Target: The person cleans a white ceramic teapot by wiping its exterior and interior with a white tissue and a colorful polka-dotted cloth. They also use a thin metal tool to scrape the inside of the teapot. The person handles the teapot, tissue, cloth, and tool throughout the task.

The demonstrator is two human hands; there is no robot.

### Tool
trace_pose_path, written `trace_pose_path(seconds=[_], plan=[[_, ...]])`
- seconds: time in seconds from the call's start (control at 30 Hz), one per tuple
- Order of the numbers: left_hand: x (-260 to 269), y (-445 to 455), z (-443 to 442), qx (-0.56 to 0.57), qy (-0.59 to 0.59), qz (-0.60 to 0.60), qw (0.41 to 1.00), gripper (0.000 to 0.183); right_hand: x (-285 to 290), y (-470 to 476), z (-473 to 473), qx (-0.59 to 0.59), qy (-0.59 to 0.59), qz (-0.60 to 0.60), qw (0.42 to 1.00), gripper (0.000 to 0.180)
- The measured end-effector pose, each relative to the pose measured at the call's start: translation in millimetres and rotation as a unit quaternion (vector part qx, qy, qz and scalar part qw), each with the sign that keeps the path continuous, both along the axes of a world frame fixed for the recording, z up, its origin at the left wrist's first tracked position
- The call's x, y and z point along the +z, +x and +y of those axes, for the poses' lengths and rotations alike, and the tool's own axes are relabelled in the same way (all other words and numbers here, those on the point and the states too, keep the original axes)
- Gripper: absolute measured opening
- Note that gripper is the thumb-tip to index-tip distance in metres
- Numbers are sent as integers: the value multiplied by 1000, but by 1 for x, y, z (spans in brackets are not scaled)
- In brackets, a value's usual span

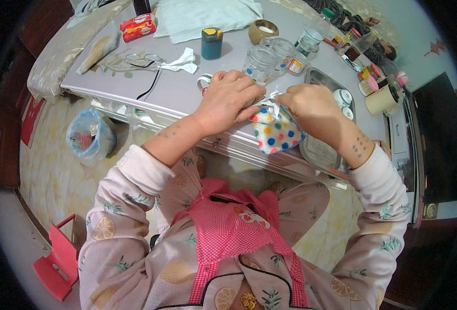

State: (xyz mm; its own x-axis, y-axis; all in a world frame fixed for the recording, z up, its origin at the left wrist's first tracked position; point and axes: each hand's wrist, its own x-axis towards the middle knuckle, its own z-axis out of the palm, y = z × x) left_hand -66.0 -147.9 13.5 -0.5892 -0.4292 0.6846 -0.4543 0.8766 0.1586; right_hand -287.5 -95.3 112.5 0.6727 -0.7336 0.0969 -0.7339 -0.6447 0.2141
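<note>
My left hand (231, 99) is over the front part of the table, its thumb and fingers closed at the upper left edge of a polka-dot fleece cloth (277, 131). The cloth has a blue border and hangs over the table's front edge. At its upper right edge my right hand (309, 102) is curled, fingers pinched. Crumpled whitish material (271, 102) shows between the two hands; what it is I cannot tell. Just behind the hands stand clear glass jars (260, 62) with coloured dots. A white ring-shaped item (204, 83) is partly hidden by my left hand.
A metal tray (325, 153) with white-lidded jars (342, 97) lies at right. Eyeglasses (145, 60), a crumpled tissue (184, 62), a dark blue container (212, 43) and a coconut-shell bowl (263, 33) are on the table. A lined bin (92, 133) stands at left. Someone lies beyond the table.
</note>
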Motion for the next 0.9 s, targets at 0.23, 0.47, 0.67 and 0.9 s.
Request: trace_pose_path(seconds=[0.23, 0.47, 0.67, 0.9], plan=[[5, 3, -3, -44, 8, -38, 998, 32, -7, 4, -4, 40, -21, -1, 999, 19], [2, 8, -4, -45, -3, -39, 998, 29, 15, -6, 18, -12, -77, 13, 997, 23], [6, 4, -4, -54, 2, -37, 998, 29, -1, -7, 12, 41, -124, 13, 991, 25], [6, 6, -3, -48, 7, -34, 998, 28, 0, 0, 17, 53, -125, 9, 991, 23]])
